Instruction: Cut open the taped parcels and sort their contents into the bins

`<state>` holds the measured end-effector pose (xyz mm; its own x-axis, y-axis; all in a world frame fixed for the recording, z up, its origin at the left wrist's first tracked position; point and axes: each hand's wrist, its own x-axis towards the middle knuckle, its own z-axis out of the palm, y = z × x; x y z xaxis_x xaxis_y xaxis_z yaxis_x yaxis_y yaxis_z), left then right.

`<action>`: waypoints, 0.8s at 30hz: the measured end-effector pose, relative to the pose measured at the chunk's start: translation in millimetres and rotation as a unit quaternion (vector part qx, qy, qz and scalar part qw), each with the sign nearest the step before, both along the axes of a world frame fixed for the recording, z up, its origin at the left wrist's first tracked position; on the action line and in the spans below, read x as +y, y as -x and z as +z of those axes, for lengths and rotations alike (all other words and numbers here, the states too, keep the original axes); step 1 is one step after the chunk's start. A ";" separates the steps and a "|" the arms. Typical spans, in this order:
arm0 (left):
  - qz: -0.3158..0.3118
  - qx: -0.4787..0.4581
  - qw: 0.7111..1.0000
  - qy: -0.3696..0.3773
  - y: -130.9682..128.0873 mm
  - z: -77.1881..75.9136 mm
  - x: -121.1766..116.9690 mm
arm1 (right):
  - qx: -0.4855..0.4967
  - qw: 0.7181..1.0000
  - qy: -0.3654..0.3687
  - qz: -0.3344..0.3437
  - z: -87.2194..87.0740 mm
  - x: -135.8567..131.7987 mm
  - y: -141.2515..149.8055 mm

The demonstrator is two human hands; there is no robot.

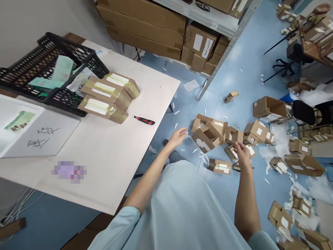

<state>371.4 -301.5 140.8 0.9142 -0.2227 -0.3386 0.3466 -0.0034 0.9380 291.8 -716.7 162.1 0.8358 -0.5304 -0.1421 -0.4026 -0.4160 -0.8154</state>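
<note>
My left hand (177,137) is held out in front of my body, beyond the table's right edge. Its fingers are pressed together, with a small pale, see-through bit at their tips that I cannot make out. Farther right, my right hand (242,153) is above the floor with thumb and fingers pinched; whatever they hold, if anything, is hidden. Below and between the hands lie opened cardboard boxes (205,139) on the blue floor. A red and black utility knife (144,120) rests on the white table (135,149), nearest to my left hand.
Several taped cardboard boxes (104,99) stand on the table beside a black plastic crate (62,100) holding papers. A whiteboard (59,128) lies at the left. Behind is a metal shelf (223,29) with cartons. Paper scraps and more boxes (304,163) litter the floor at right.
</note>
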 end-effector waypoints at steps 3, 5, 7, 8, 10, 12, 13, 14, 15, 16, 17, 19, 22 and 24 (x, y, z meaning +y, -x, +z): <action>0.038 0.027 0.999 0.005 13.6 -13.1 22.1 | 0.066 0.994 -0.071 0.046 -15.6 42.9 -25.1; 0.077 0.046 0.996 0.015 19.4 -21.0 43.4 | 0.091 0.986 -0.097 0.103 -27.9 79.3 -54.8; 0.122 0.064 0.990 0.022 22.1 -27.9 70.6 | 0.109 0.972 -0.116 0.175 -40.8 121.3 -91.7; 0.147 0.071 0.986 0.022 22.4 -30.8 86.2 | 0.115 0.963 -0.123 0.211 -47.1 144.5 -112.0; 0.201 0.079 0.976 0.014 21.1 -35.0 120.5 | 0.126 0.941 -0.138 0.282 -58.5 195.2 -155.1; 0.260 0.087 0.962 0.001 18.2 -36.2 156.4 | 0.138 0.918 -0.147 0.343 -67.5 250.9 -199.4; 0.290 0.092 0.953 -0.006 16.4 -35.7 174.0 | 0.145 0.905 -0.148 0.372 -70.8 280.1 -221.1; 0.319 0.097 0.943 -0.013 14.5 -34.7 191.0 | 0.153 0.891 -0.147 0.402 -73.5 310.0 -242.1; 0.349 0.103 0.931 -0.022 12.3 -33.3 207.1 | 0.161 0.875 -0.146 0.432 -75.6 340.1 -261.9; 0.378 0.111 0.918 -0.031 10.1 -31.9 222.1 | 0.166 0.858 -0.145 0.463 -77.5 370.3 -280.1; 0.408 0.119 0.904 -0.041 7.7 -30.7 235.9 | 0.171 0.840 -0.145 0.494 -79.2 400.2 -296.5; 0.463 0.138 0.873 -0.058 2.6 -29.6 259.9 | 0.174 0.800 -0.144 0.557 -83.2 458.3 -323.1; 0.528 0.163 0.831 -0.070 -5.0 -31.7 287.3 | 0.172 0.733 -0.134 0.645 -92.6 538.0 -346.8; 0.561 0.181 0.805 -0.074 -10.7 -34.3 301.2 | 0.169 0.700 -0.119 0.683 -101.1 584.2 -353.1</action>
